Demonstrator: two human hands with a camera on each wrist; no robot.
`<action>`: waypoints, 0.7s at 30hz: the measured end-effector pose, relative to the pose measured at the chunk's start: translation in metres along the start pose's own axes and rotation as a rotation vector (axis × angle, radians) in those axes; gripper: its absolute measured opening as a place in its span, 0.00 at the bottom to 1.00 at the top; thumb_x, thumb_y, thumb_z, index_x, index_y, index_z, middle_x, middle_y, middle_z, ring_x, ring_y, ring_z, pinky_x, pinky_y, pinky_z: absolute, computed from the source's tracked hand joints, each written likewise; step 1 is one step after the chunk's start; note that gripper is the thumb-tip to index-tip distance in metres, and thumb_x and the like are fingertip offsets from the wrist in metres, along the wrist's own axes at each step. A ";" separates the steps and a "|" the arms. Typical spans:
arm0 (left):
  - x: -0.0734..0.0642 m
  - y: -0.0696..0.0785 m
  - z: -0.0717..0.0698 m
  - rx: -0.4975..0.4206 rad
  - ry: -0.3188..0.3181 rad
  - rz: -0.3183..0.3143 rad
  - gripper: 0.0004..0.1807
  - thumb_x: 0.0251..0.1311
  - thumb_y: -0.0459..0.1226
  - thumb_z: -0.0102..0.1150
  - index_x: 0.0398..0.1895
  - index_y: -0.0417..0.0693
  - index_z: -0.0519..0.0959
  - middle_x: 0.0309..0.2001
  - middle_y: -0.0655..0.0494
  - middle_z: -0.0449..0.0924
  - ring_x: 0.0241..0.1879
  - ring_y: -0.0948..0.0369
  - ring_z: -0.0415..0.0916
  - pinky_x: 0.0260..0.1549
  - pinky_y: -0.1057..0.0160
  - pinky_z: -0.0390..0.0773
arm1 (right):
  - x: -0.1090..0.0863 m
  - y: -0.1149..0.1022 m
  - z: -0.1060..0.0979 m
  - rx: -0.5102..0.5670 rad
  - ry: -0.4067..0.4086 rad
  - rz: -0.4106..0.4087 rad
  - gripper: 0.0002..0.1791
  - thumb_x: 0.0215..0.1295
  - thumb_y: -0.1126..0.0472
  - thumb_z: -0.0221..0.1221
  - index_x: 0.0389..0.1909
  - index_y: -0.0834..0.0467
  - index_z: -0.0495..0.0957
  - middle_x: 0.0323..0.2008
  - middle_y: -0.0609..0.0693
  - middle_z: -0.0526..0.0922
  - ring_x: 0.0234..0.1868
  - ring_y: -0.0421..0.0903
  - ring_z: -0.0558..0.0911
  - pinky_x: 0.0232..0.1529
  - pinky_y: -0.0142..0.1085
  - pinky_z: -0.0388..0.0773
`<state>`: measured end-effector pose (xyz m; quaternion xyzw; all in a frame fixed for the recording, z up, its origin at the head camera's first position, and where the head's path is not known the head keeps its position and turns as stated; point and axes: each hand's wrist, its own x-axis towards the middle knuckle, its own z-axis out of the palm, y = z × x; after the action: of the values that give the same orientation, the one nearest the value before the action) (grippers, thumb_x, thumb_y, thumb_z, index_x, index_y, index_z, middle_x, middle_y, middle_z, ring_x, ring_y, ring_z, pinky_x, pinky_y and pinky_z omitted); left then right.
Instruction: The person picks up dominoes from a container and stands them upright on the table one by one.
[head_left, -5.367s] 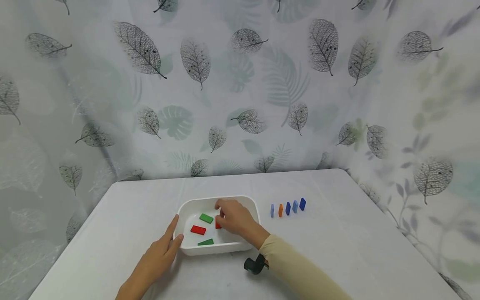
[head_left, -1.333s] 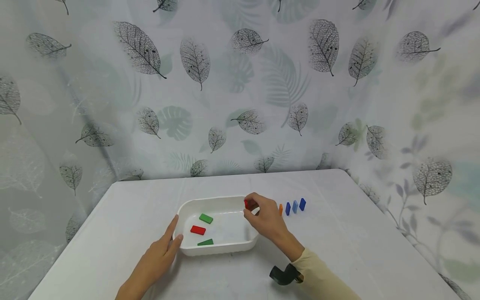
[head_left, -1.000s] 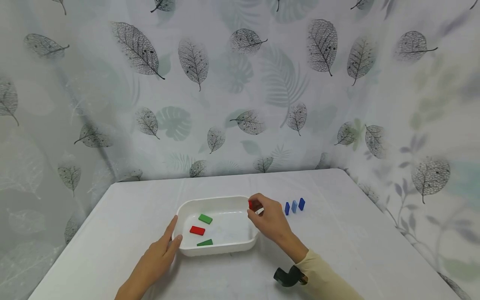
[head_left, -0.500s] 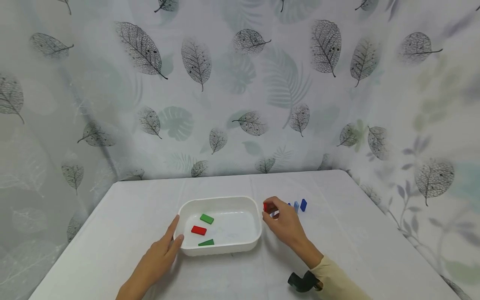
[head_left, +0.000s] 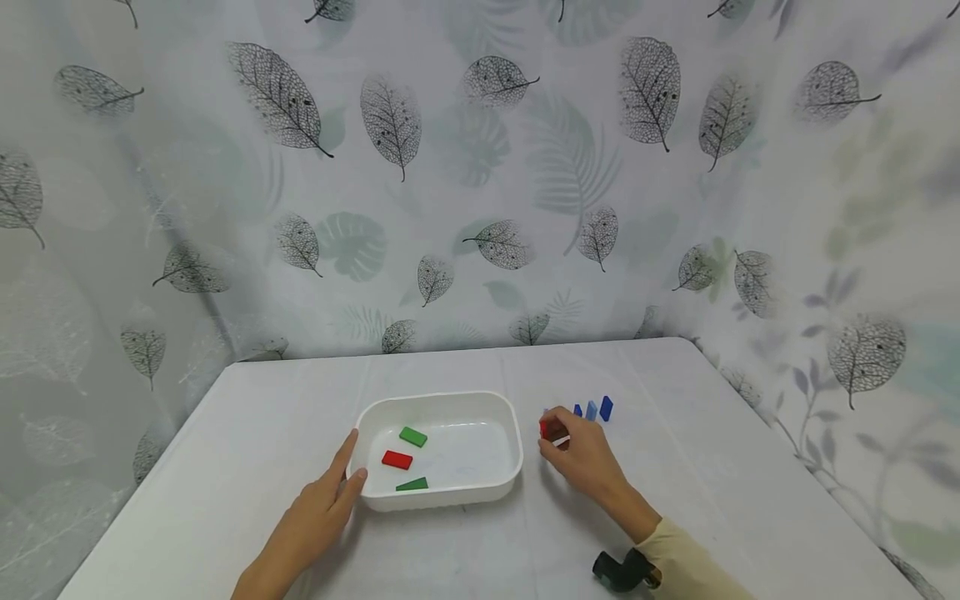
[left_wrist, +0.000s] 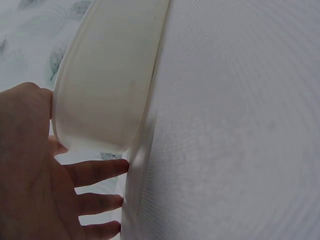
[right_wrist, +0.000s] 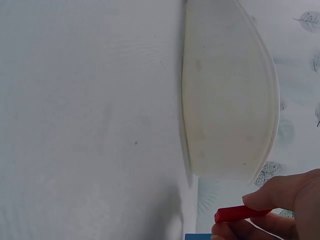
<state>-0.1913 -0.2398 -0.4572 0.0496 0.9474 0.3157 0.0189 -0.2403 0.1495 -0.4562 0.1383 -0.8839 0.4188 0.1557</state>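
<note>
Head, tray: the white tray (head_left: 435, 501) contains two green blocks (head_left: 413, 437) and a flat red block (head_left: 397, 460)
Head, left hand (head_left: 317, 505): straight fingers touch the tray's left end
Head, right hand (head_left: 587, 458): pinches the lifted red block (head_left: 543, 429), now farther right of the tray than a second ago, so three blocks remain inside
Left wrist, fingers: extended beside the tray's wall
Right wrist, pinch: thumb and fingers grip that lifted block, apart from the tray
</note>
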 end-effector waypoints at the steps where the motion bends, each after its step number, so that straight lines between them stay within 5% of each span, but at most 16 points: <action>1: 0.000 0.000 0.000 0.002 -0.001 0.000 0.37 0.82 0.56 0.41 0.86 0.58 0.46 0.74 0.37 0.65 0.69 0.37 0.69 0.61 0.31 0.69 | 0.000 0.002 0.000 -0.004 -0.011 0.011 0.13 0.60 0.72 0.70 0.43 0.59 0.83 0.36 0.46 0.85 0.38 0.42 0.85 0.39 0.37 0.85; 21: 0.002 0.001 0.001 0.006 -0.010 -0.005 0.38 0.81 0.58 0.41 0.86 0.57 0.46 0.74 0.36 0.65 0.68 0.36 0.69 0.60 0.30 0.69 | 0.001 0.017 0.000 -0.031 -0.074 0.067 0.14 0.55 0.75 0.73 0.38 0.61 0.81 0.31 0.45 0.83 0.36 0.43 0.84 0.41 0.41 0.85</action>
<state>-0.1931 -0.2385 -0.4574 0.0491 0.9483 0.3125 0.0241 -0.2476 0.1599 -0.4671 0.1217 -0.8996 0.4044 0.1112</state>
